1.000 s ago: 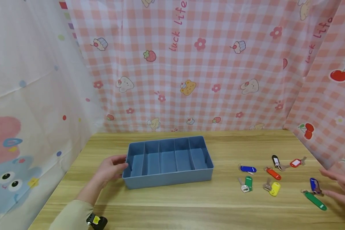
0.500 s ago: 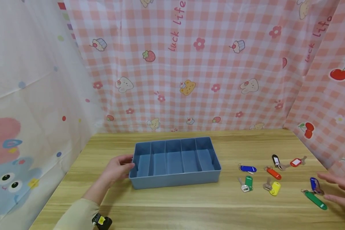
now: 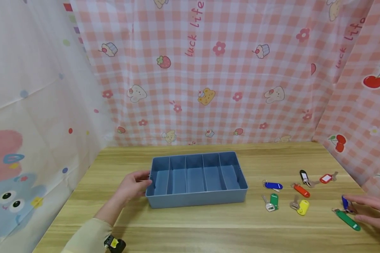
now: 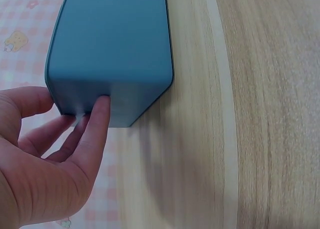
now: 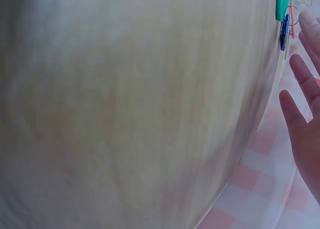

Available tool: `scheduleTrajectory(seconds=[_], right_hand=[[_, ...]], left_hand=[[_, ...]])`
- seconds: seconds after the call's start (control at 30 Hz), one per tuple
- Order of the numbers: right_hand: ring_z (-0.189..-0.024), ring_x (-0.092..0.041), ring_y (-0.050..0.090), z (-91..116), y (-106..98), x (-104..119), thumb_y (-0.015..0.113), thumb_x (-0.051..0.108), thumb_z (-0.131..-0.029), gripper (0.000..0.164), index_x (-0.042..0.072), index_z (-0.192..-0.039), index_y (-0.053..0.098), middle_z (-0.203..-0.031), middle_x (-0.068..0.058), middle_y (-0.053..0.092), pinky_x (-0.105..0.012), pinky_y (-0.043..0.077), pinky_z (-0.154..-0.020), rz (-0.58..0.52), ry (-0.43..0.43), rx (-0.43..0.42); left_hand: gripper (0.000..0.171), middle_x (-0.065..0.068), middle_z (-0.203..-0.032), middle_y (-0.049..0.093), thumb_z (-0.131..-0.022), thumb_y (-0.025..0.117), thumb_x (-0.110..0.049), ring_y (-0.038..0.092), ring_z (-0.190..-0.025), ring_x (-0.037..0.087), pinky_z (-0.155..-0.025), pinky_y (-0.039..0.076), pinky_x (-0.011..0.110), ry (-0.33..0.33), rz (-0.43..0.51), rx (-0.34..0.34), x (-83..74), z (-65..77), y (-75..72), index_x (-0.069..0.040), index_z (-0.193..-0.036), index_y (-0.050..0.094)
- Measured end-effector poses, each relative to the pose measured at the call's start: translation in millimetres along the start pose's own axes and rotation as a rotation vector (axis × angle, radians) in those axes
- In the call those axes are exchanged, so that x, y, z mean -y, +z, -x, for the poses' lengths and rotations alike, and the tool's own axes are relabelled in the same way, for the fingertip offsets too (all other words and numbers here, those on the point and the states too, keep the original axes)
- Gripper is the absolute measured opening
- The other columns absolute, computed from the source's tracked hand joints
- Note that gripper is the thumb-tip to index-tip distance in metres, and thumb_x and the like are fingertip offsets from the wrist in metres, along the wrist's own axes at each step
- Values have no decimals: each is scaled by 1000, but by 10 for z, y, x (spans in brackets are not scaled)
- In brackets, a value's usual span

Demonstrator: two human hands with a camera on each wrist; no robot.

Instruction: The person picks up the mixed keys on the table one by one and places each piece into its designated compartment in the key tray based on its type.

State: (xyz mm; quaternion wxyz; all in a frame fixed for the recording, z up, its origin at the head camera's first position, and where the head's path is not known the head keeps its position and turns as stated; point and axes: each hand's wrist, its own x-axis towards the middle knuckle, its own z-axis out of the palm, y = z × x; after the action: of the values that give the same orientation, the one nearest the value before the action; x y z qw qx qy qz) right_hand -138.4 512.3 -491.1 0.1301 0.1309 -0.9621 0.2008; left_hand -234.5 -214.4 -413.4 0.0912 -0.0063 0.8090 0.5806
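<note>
Fingers (image 4: 101, 121) on the box (image 3: 196, 199), fingers wide at the tags (image 3: 303, 207)

The left hand (image 3: 131, 186) holds the box by its left end, thumb seemingly lapped over the rim, other tips against the outer wall. The right hand (image 3: 375, 211) has finger and thumb well apart, one tip in front of the outer blue tag (image 3: 345, 202), the other just beside the long green tag (image 3: 347, 220); whether either touches, I can't tell.

Those two lie together, so a pinch on one could drag its neighbour by a snagged ring or key. They sit low and flat; a glancing fingertip might skid them toward the table's (image 3: 209, 228) right side.

Farther out, the box stands mid-table, upright, near the leftmost tags. Pushed too far right, it could bump the inner blue tag (image 3: 273, 186) or the silver key (image 3: 268, 205). Checked cloth (image 3: 228, 70) rises behind.
</note>
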Motion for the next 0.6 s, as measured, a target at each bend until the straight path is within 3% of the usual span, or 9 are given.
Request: scheduleTrajectory(seconds=[0.23, 0.6], right_hand=[[-103, 30, 29, -22, 22, 53, 90, 2, -60, 58, 2, -114, 69, -112, 39, 46, 5, 17, -79, -28, -9, -22], [-97, 25, 37, -32, 11, 100, 89, -3, -59, 54, 1, -110, 71, -105, 38, 47, 3, 21, -75, -70, 5, -40]], left_hand=[[46, 30, -131, 53, -97, 59, -1, 59, -110, 36, -80, 58, 45, -10, 4, 15, -20, 15, 15, 11, -140, 46], [45, 28, -129, 55, -96, 59, -1, 59, -107, 32, -79, 58, 46, 17, -9, 25, -33, 4, 59, 10, -139, 48]])
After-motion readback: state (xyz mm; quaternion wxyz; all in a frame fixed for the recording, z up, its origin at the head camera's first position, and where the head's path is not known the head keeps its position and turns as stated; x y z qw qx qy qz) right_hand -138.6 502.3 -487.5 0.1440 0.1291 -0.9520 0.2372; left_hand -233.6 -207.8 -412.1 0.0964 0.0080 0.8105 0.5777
